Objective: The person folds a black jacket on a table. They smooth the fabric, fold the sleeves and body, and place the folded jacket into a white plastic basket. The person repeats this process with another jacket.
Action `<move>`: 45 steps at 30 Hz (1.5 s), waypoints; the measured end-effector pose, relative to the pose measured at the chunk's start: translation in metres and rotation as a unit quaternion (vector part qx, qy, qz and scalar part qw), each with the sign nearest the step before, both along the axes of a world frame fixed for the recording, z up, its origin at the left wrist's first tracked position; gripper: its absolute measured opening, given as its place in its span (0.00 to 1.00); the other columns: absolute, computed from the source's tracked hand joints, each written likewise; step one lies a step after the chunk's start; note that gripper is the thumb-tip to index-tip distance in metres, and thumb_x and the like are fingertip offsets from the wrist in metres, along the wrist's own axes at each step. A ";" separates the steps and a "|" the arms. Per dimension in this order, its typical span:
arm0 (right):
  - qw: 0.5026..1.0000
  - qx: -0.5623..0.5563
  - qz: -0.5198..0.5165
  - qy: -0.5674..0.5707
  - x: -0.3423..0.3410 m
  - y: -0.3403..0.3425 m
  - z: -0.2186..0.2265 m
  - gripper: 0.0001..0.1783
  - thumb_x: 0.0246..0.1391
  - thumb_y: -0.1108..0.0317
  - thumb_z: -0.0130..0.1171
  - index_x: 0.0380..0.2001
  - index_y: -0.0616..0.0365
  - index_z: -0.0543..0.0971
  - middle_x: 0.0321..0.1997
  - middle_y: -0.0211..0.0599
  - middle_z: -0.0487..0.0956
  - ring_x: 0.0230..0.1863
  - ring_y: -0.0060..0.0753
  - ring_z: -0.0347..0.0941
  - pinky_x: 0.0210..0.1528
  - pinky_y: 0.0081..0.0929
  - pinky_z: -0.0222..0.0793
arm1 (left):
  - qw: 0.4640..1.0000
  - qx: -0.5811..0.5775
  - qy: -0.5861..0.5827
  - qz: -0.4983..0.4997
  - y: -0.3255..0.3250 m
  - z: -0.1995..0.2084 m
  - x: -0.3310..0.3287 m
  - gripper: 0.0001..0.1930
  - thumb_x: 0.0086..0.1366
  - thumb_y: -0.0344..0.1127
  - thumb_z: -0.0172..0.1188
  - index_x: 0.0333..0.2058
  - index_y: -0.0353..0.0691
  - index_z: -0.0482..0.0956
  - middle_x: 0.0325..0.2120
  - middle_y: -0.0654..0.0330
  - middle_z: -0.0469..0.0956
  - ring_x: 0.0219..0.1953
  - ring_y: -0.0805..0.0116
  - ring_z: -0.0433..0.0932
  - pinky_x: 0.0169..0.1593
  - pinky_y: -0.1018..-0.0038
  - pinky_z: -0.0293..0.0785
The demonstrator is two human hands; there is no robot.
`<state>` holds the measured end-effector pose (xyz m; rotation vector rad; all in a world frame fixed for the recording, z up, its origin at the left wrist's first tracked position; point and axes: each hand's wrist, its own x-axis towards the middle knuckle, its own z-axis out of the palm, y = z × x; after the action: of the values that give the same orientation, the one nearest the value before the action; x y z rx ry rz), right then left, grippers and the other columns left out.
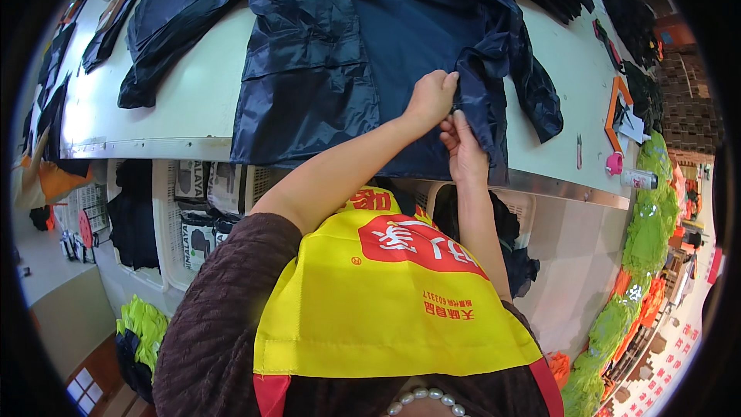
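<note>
A dark navy jacket [309,54] of thin, shiny fabric lies spread on the white table, its front laid open and its lower edge near the table's front edge. My left hand [431,99] reaches across from the left, its fingers closed on the edge of the jacket's right front panel. Just below and to the right, my right hand [467,147] pinches the same edge between thumb and fingers. The two hands are close together, and any small part between their fingertips is too small to make out.
Another dark garment [174,23] lies to the left on the white table [193,100]. Towards the right edge are an orange frame-shaped tray [615,112], a small pink object [614,163] and a can [638,178]. Under the table, a white basket [164,216] holds packaged goods.
</note>
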<state>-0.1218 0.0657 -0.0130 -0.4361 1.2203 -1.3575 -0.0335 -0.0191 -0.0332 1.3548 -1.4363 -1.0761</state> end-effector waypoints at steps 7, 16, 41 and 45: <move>0.949 0.106 0.095 -0.282 0.008 -0.011 -0.042 0.07 0.50 0.70 0.63 0.32 0.58 0.77 0.30 0.32 0.79 0.31 0.24 0.77 0.33 0.16 0.75 | 0.943 -0.021 -0.333 0.003 0.036 -0.010 0.094 0.22 0.56 0.53 0.59 0.30 0.37 0.70 0.23 0.52 0.77 0.28 0.53 0.79 0.30 0.64 0.72; 0.981 0.108 0.080 -0.139 0.069 -0.037 -0.063 0.12 0.49 0.64 0.65 0.36 0.54 0.78 0.38 0.31 0.79 0.42 0.25 0.74 0.43 0.21 0.70 | 0.936 -0.004 -0.350 0.024 0.039 -0.036 0.122 0.12 0.49 0.40 0.59 0.24 0.37 0.74 0.25 0.50 0.78 0.27 0.50 0.78 0.32 0.60 0.74; 0.984 0.051 0.140 -0.100 0.075 -0.043 -0.014 0.12 0.50 0.66 0.63 0.39 0.48 0.76 0.41 0.28 0.78 0.48 0.26 0.72 0.53 0.27 0.67 | 0.716 0.395 0.571 0.075 0.054 0.022 0.129 0.16 0.59 0.39 0.61 0.42 0.38 0.74 0.41 0.55 0.77 0.44 0.62 0.76 0.51 0.63 0.72; 0.981 0.067 0.177 -0.047 0.059 -0.039 -0.034 0.17 0.48 0.63 0.66 0.42 0.47 0.75 0.41 0.28 0.76 0.44 0.29 0.71 0.47 0.27 0.67 | 0.738 0.513 0.438 0.016 0.040 0.013 0.116 0.12 0.57 0.38 0.63 0.35 0.36 0.78 0.30 0.56 0.80 0.28 0.65 0.79 0.37 0.71 0.78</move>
<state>-0.0630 0.0264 -0.0466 -0.4626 1.0887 -0.9757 0.0825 0.0204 -0.0198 1.1762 -0.0170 -2.2434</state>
